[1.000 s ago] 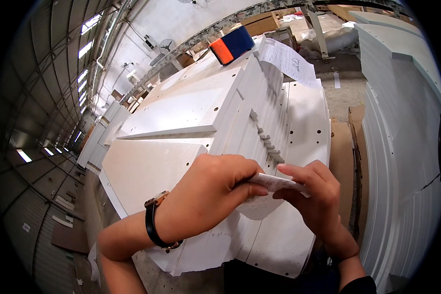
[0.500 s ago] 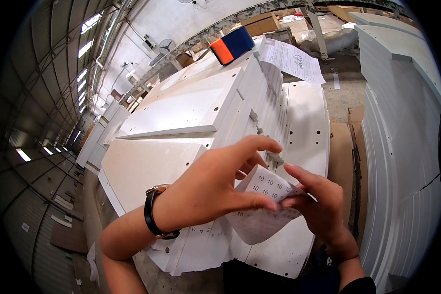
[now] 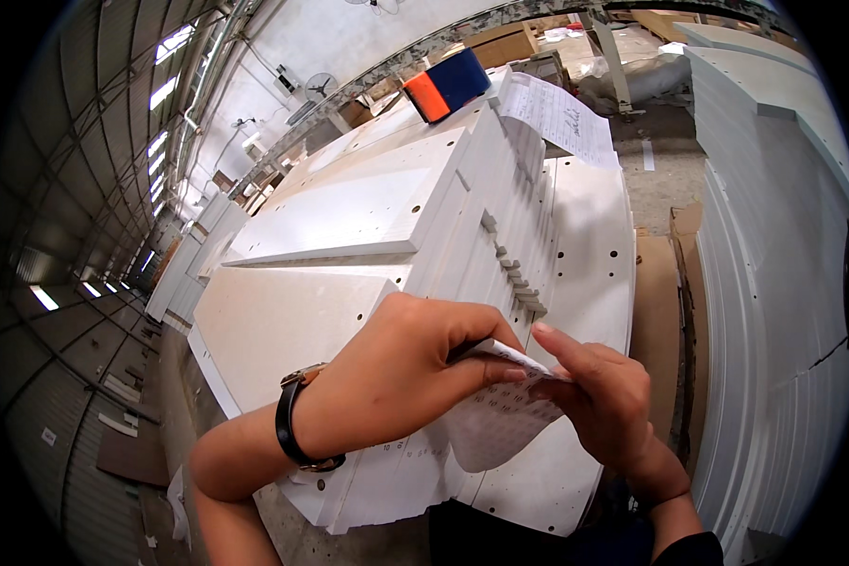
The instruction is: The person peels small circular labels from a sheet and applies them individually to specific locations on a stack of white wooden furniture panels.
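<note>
A white sheet of small printed labels (image 3: 492, 436) is bent between my hands, above the near end of the stacked white panels (image 3: 297, 307). My left hand (image 3: 410, 358), with a black-strapped watch (image 3: 292, 420) on its wrist, pinches the sheet's folded top edge between thumb and fingers. At the sheet's right edge my right hand (image 3: 608, 396) grips it, its thumb along the top. Part of the sheet's upper face is hidden by the fold and my left fingers. More printed label paper (image 3: 396, 472) lies below my left wrist.
An orange and dark blue box (image 3: 448, 87) stands on the far end of the stack, beside a handwritten paper sheet (image 3: 557, 113). Tall stacked grey-white boards (image 3: 755, 283) rise on the right, with cardboard (image 3: 656, 330) in between. A wall fan (image 3: 321, 87) shows far back.
My left hand has closed its fingers onto the sheet's top edge and folded it over. My right hand has shifted slightly along with it.
</note>
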{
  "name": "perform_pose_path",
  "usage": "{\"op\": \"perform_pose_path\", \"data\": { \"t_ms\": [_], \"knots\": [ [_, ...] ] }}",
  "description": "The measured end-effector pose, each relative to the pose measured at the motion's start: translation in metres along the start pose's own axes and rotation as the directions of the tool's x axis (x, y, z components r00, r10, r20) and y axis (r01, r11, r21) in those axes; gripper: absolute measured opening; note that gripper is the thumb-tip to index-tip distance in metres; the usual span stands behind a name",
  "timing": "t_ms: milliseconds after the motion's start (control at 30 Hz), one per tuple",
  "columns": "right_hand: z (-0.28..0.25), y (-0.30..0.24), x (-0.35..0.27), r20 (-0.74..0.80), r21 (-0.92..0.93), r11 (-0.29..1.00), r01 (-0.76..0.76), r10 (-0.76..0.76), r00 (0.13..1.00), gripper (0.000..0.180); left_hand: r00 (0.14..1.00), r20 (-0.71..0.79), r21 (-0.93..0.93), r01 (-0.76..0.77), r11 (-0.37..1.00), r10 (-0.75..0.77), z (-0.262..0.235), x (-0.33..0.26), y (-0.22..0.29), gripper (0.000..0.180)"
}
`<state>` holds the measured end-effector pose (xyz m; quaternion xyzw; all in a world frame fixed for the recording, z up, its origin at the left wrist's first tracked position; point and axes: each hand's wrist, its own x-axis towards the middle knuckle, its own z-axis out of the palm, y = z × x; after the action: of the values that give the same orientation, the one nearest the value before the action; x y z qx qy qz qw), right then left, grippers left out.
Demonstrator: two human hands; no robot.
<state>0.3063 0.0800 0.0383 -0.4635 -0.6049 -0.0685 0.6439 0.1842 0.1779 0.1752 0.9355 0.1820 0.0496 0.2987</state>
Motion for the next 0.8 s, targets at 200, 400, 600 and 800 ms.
{"op": "perform_pose_path", "data": {
  "t_ms": [200,400,600,800],
  "knots": [
    [-0.002,0.002,-0.003,0.083,0.012,1.000,0.021,-0.022,0.996,0.046,0.991,0.005,0.138,-0.131,0.982,0.131,-0.001,-0.003,0.002,0.010],
    [-0.001,-0.004,-0.001,0.103,0.072,0.992,-0.104,0.097,0.990,0.034,0.993,0.114,0.143,-0.046,0.989,0.030,-0.005,-0.003,0.001,0.017],
    [0.004,0.001,-0.006,0.099,0.229,0.933,-0.276,0.260,0.960,0.029,0.978,0.204,-0.054,0.056,0.997,-0.043,-0.006,-0.002,-0.011,0.024],
    [0.002,-0.001,0.004,-0.080,0.025,0.986,-0.166,0.167,0.983,0.033,0.978,0.209,0.166,-0.035,0.986,0.000,-0.004,0.000,-0.003,0.023]
  ]
}}
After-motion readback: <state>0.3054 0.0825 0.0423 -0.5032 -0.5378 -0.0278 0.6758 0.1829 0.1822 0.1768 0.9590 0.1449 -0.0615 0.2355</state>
